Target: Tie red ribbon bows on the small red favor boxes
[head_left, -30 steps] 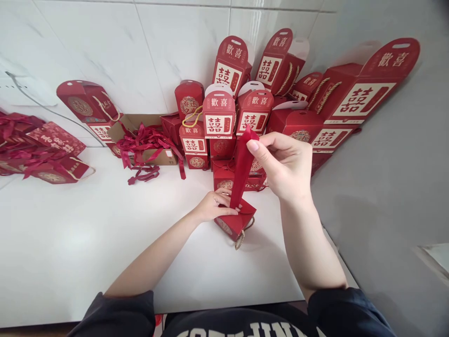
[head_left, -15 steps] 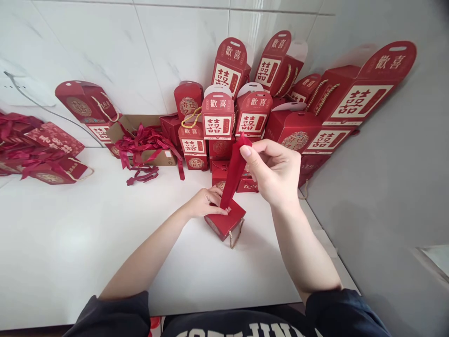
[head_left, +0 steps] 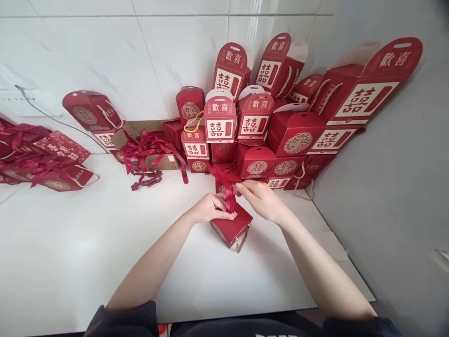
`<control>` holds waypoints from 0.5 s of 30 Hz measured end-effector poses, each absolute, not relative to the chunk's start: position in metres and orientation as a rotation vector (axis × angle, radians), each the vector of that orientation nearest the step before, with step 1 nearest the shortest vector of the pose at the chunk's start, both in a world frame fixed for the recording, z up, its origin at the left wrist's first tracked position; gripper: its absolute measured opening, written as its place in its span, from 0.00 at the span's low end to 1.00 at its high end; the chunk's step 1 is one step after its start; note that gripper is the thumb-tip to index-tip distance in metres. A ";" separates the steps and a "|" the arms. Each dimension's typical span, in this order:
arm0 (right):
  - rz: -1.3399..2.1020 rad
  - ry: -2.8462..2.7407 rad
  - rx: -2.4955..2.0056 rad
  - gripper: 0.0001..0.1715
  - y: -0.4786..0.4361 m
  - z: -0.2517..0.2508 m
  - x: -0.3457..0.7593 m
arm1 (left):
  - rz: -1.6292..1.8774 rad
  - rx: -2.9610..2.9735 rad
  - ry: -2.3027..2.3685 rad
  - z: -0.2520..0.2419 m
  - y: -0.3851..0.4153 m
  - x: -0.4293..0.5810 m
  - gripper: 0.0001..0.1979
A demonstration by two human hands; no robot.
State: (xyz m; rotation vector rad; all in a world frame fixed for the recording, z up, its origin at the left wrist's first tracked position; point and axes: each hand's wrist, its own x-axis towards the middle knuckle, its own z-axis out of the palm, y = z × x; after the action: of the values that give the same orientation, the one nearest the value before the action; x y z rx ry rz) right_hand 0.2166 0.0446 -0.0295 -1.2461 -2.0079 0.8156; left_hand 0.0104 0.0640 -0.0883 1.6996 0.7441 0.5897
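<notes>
A small red gift box (head_left: 242,219) with a twisted cord handle (head_left: 241,244) rests on the white table in front of me. My left hand (head_left: 212,207) is closed at the box top, thumb and fingers pinching the base of a red ribbon (head_left: 230,200) where it meets the box. The ribbon rises from there and its upper part trails off to the upper left. Just right of it, my right hand (head_left: 259,197) is closed, thumb and index finger pinching the ribbon; the exact grip is partly hidden.
Red gift boxes (head_left: 257,160) stand stacked along the back against the tiled wall (head_left: 182,56). An open cardboard box (head_left: 164,161) of red ribbons is at back left, with loose ribbon (head_left: 147,179) before it. More beribboned boxes (head_left: 58,180) lie far left. A grey wall (head_left: 393,196) bounds the right.
My right hand has come down from high above the box to just beside the ribbon's base. The ribbon, stretched upward before, now bends over to the left. My left hand stays at the box.
</notes>
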 end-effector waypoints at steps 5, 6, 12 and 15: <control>1.069 -1.841 -1.243 0.27 0.022 -0.069 0.229 | 0.584 1.708 0.756 -0.090 0.066 0.011 0.09; 1.101 -1.813 -1.209 0.26 0.022 -0.074 0.229 | 0.583 1.705 0.748 -0.091 0.066 0.011 0.10; 1.318 -1.621 -0.974 0.14 0.023 -0.097 0.222 | 0.581 1.723 0.738 -0.089 0.065 0.010 0.09; 1.465 -1.462 -0.875 0.10 0.021 -0.104 0.217 | 0.569 1.709 0.744 -0.087 0.066 0.009 0.09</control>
State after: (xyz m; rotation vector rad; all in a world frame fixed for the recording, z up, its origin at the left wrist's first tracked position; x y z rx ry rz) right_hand 0.2165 0.0205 -0.1044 -0.8750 -1.4623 1.4649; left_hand 0.0089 0.0656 -0.0870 1.7089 0.7441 0.5693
